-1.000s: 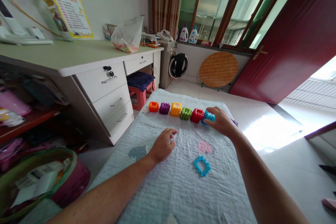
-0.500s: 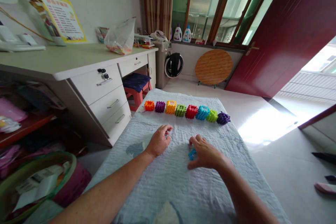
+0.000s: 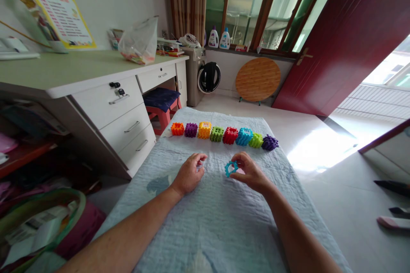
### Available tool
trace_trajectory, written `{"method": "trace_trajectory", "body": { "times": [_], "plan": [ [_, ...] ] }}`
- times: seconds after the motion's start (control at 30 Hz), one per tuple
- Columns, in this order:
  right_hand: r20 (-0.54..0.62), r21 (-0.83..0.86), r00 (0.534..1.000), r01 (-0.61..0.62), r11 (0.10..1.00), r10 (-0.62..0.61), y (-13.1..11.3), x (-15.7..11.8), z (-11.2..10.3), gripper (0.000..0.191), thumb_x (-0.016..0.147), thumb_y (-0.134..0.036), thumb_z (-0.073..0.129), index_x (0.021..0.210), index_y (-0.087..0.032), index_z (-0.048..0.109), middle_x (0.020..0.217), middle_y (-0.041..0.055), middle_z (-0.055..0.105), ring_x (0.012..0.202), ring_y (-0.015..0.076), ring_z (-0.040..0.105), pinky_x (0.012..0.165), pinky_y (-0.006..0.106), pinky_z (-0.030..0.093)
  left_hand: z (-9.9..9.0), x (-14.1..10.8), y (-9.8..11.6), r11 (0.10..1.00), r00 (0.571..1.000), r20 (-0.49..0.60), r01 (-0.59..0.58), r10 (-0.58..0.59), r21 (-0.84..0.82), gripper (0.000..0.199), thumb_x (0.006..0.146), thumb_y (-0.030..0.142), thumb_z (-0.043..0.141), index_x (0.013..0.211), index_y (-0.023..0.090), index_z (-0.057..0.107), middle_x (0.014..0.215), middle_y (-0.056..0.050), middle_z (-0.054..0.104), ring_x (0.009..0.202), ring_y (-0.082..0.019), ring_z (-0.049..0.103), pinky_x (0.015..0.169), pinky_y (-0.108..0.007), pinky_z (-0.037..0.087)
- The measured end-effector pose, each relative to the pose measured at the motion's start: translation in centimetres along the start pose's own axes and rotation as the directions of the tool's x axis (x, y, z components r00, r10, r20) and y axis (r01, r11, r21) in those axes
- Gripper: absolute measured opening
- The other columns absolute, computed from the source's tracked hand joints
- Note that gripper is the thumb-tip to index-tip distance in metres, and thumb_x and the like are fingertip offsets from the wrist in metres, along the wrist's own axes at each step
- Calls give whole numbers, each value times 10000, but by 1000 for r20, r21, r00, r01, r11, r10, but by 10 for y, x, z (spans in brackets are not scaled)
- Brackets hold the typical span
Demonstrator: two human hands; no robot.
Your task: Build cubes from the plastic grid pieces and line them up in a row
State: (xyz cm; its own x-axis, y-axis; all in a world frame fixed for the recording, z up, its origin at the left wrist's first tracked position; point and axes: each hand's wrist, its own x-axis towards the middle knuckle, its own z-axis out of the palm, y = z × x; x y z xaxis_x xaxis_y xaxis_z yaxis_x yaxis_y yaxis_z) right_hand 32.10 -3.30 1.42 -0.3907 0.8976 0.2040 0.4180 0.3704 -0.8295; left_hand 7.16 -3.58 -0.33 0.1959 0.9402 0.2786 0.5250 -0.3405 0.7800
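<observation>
My right hand (image 3: 248,172) pinches a blue toothed building piece (image 3: 227,169), a square frame with an open centre, between thumb and fingers. The piece is held tilted above the cloth. To its left, my left hand (image 3: 189,173) rests on the cloth with fingers loosely curled, thumb apart and nothing visible in it. Beyond both hands stands a row of several interlocking cubes, among them an orange cube (image 3: 177,129), a yellow cube (image 3: 204,130), a red cube (image 3: 230,135), a blue cube (image 3: 244,136) and a dark purple cube (image 3: 270,142) at the right end.
A pale blue cloth (image 3: 205,217) covers the table. On the left stand a desk (image 3: 80,68) with drawers and a round bin (image 3: 83,222). Behind are a stool (image 3: 162,98), a washing machine (image 3: 194,76) and a round wooden tabletop (image 3: 258,79).
My right hand has lifted the blue piece off the cloth and moved it slightly forward. My left hand has stayed nearly in place, and the view has shifted a little.
</observation>
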Motion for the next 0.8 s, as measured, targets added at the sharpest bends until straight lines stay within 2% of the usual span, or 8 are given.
{"method": "trace_trajectory", "body": {
  "times": [0.07, 0.23, 0.37, 0.43, 0.57, 0.67, 0.8],
  "plan": [
    [25, -55, 1000, 0, 998, 1, 4, -2, -2, 355, 715, -269, 700, 1013, -221, 512, 1004, 25, 487, 915, 165, 538, 854, 341, 470, 0, 0, -1, 1000, 1000, 3, -3, 3, -3, 372, 712, 53, 495, 1059, 157, 579, 1016, -60, 615, 840, -151, 590, 828, -317, 510],
    [101, -385, 993, -17, 923, 61, -5, -9, -10, 342, 661, -165, 664, 978, -216, 547, 1063, 52, 510, 1008, 221, 488, 926, 408, 401, 1, 0, -2, 1000, 1000, -1, -5, 5, -4, 362, 712, 62, 495, 1052, 152, 582, 1014, -61, 617, 833, -150, 589, 818, -316, 513],
    [134, -445, 989, 5, 895, 61, -6, -8, -11, 473, 673, -179, 645, 1130, -223, 533, 1165, 74, 509, 1076, 244, 458, 936, 409, 380, 1, 0, -2, 1000, 1000, 1, -6, 6, -3, 365, 714, 59, 498, 1057, 148, 585, 1016, -64, 615, 842, -151, 591, 826, -315, 513],
    [167, -483, 982, 8, 876, 83, -4, -6, -10, 477, 683, -202, 648, 1149, -230, 553, 1143, 71, 531, 1061, 248, 459, 930, 407, 376, 1, 0, -2, 1000, 1000, 0, -3, 3, -8, 367, 716, 58, 500, 1058, 158, 585, 1013, -59, 616, 845, -151, 594, 826, -315, 514],
    [180, -568, 975, -5, 823, 130, -8, -3, -5, 394, 677, -245, 662, 1065, -204, 609, 1033, 79, 558, 964, 241, 478, 878, 380, 394, 2, 0, -2, 1000, 1000, 2, 0, 0, -11, 365, 721, 63, 498, 1062, 164, 582, 1010, -57, 616, 853, -154, 593, 831, -321, 513],
    [216, -650, 966, 37, 759, 139, -18, -1, -4, 361, 644, -228, 661, 999, -179, 620, 992, 93, 560, 934, 247, 482, 846, 370, 399, 1, 0, -2, 1000, 1000, 6, 4, -4, -16, 362, 722, 70, 496, 1060, 168, 583, 1012, -57, 614, 850, -155, 593, 832, -322, 514],
    [317, -662, 938, 112, 741, 141, -28, 13, -25, 362, 601, -215, 672, 957, -179, 618, 965, 87, 570, 912, 247, 503, 818, 362, 408, -1, 0, 0, 1000, 1000, 10, 9, -9, -28, 358, 722, 82, 494, 1058, 169, 586, 1036, -62, 615, 854, -160, 599, 836, -328, 515]
  ]
}}
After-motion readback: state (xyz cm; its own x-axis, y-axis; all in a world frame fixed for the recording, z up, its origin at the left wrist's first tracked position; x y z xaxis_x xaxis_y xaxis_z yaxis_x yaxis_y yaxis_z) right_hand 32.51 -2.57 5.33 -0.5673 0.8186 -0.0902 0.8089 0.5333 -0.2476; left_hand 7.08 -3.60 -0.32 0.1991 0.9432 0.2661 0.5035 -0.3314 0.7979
